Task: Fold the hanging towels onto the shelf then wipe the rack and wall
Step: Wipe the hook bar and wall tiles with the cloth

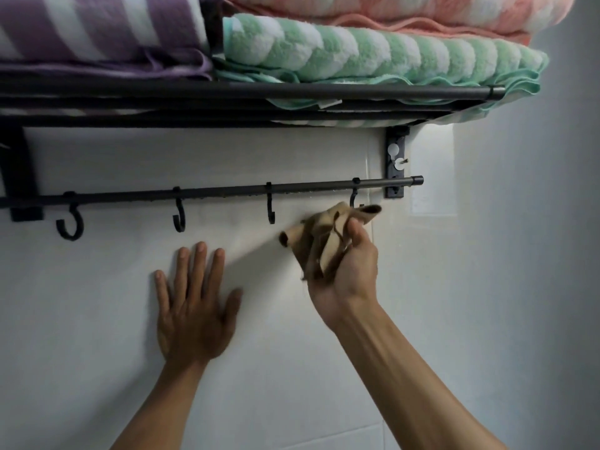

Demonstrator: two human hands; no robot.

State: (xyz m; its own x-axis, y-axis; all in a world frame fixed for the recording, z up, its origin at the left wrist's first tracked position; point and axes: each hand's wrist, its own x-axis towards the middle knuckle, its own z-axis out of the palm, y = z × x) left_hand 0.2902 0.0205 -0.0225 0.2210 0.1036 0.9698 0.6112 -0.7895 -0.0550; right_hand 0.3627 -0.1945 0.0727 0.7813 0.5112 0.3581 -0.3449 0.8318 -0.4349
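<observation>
Both forearms reach up from the bottom. Left hand (194, 306) lies flat on the white tiled wall (97, 319), fingers straight and spread, holding nothing. Right hand (344, 271) is curled round a bunched tan cloth (324, 238), held against the wall just under the black hook rail (227, 191), near the rightmost hook (354, 198). Up on the shelf (259, 92): folded purple towel (97, 27), green towel (373, 50), pink towel (406, 11) stacked on the green.
</observation>
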